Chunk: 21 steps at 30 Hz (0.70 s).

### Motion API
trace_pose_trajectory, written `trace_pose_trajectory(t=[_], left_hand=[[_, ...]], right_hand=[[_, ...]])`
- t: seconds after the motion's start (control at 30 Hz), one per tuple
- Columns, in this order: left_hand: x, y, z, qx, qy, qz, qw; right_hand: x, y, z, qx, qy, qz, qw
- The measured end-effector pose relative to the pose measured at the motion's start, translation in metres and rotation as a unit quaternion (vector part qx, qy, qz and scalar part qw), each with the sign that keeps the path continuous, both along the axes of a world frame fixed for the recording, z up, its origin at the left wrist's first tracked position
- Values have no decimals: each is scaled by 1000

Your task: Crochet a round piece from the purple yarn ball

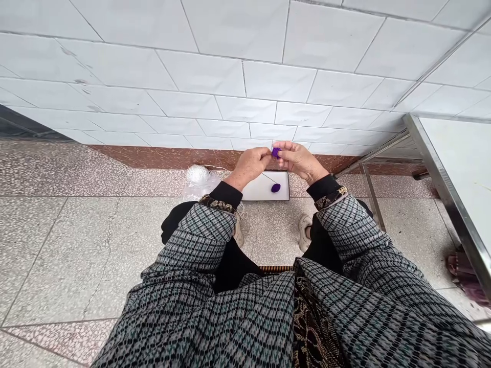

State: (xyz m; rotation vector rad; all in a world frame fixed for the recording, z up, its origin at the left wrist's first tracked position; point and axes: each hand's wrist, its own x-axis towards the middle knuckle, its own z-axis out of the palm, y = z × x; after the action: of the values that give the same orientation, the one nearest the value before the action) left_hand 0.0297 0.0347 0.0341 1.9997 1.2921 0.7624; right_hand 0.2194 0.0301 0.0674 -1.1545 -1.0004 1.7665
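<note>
Two hands meet in front of the person, w/ a small purple piece (275, 152) pinched between them. Left hand (251, 166) comes in from the left, fingers curled together, tips closed on the piece's left side. Right hand (298, 159) comes from the right, thumb & forefinger clamped on the same piece; other fingers (286, 145) bent loosely above it. Piece is mostly hidden by the fingertips, so exact shape can't be told. A thin thread (268, 179) runs down from just below the fingers to a second purple bit (275, 187), which lies on a white board (261, 191) on the floor, directly under the hands. Left of & below the left-hand fingers: a white ball of yarn (197, 174) sitting in clear plastic wrap (192, 190), touching the base of the wall. Beyond the fingers, white wall tiles (245, 76) w/ a reddish-brown skirting strip (153, 156) at floor level. Speckled stone floor (76, 230) all round. Well to the right of the right hand, a steel-edged bench (441, 168) w/ a pale top, its metal leg (370, 197) slanting down near the right sleeve. Both forearms in checked grey sleeves (207, 230) w/ black cuffs; two light shoes (305, 230) show below the wrists, near the board.
</note>
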Motion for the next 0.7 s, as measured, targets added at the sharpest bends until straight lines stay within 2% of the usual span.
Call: trace_pose_trajectory(t=[0.1,0.2,0.33,0.4,0.47,0.6,0.7], left_hand=[[8,-5,-2,-22,13,-75,997],[10,-9,-2,3,35,-145,989],[7,-10,2,47,61,-180,981],[4,-10,5,71,72,-159,982],[-1,-9,9,93,71,-114,986],[-12,-3,15,104,67,-44,991],[-15,2,14,82,57,-25,995]], right_hand=[[1,3,-2,12,-4,-51,999],[1,6,-5,36,-44,-82,995],[-4,5,-6,52,-96,-108,988],[-8,4,-6,41,-112,-113,986],[-11,1,-6,24,-131,-90,987],[-6,-3,-7,20,-150,29,988],[0,-5,-5,14,-102,84,991]])
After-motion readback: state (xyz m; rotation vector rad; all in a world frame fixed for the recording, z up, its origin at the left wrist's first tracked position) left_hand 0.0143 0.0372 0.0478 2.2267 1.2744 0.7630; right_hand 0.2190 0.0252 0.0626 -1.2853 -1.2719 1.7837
